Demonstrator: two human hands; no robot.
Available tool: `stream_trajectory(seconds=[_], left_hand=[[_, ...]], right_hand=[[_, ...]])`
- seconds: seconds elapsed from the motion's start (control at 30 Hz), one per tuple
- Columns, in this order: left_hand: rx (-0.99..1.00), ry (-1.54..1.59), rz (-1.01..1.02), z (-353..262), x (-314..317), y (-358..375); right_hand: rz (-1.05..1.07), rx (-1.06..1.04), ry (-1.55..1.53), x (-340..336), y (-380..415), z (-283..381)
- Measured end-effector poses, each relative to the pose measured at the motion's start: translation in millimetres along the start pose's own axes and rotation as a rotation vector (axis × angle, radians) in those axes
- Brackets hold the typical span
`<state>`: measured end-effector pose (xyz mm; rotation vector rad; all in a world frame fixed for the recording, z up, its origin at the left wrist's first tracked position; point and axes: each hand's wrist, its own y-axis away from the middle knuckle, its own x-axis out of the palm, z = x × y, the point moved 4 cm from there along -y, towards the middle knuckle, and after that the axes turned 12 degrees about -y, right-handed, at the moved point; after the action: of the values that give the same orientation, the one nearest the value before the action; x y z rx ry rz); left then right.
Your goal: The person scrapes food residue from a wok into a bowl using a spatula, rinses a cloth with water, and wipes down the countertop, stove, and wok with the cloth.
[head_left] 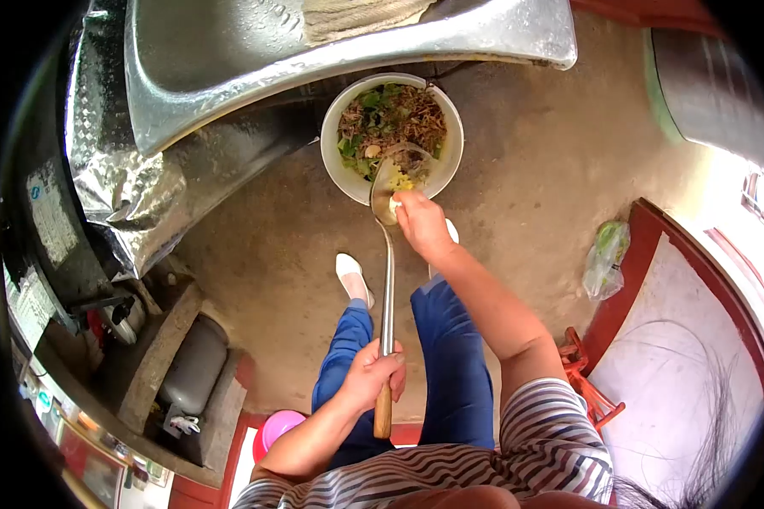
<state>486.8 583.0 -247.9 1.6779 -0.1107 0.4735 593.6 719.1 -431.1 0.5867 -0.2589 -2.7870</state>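
My left hand [373, 375] is wrapped around the handle of a long metal ladle [389, 288], just above its wooden end. The ladle's head points away from me, over the near rim of a white bucket [333, 163]. My right hand [423, 222] is closed at the ladle's head, with its fingertips against the inside. Something small and pale [395, 206] shows at those fingertips, too small to name. Yellow bits [401, 181] show by the head. Inside the bucket lie mixed food scraps [399, 114], with green leaves and brown shreds.
A metal sink [229, 97] with a beige cloth [356, 19] overhangs the bucket's far side. Foil-like sheeting [136, 204] covers the left side, above a grey gas cylinder [193, 365]. On the right are a plastic bag of greens [608, 259] and a red stool [590, 382].
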Motion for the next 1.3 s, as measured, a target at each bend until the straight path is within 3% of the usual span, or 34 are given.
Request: stream_trajectory(seconds=[0.17,0.3,0.4,0.53,0.7,0.77,0.87,1.07,1.13,1.17,1.2,1.27,1.3], left_hand=[[-0.036,0.155,0.005,4,-22,0],[-0.010,0.151,0.039,4,-23,-5],[-0.015,0.180,0.004,3,-17,-7],[-0.046,0.142,0.015,3,-11,-7],[-0.015,0.130,0.007,3,-21,1],[-0.035,0.092,0.003,7,-32,1],[-0.041,0.074,-0.015,8,-40,0],[-0.074,0.070,0.006,11,-34,-4],[-0.067,0.079,0.026,12,-31,-3],[-0.053,0.083,0.015,10,-31,-2],[-0.041,0.090,0.003,10,-31,0],[-0.017,0.019,0.010,8,-40,1],[-0.010,0.039,0.018,5,-42,3]], right_hand=[[-0.021,0.082,0.177,11,-39,-56],[-0.131,0.162,0.133,-7,-41,-49],[-0.139,0.048,0.022,-12,-22,-25],[0.069,0.006,0.069,9,-6,11],[-0.099,-0.050,0.206,13,-29,-49],[-0.044,0.232,0.217,11,-39,-69],[-0.193,0.158,0.079,-9,-34,-38],[-0.137,-0.040,0.054,12,-22,-3],[-0.103,0.022,0.084,17,-26,1],[-0.147,-0.127,0.224,27,-27,-33],[-0.116,-0.123,0.381,21,-33,-43],[-0.225,0.182,0.101,8,-45,-62],[-0.222,0.184,0.097,2,-43,-56]])
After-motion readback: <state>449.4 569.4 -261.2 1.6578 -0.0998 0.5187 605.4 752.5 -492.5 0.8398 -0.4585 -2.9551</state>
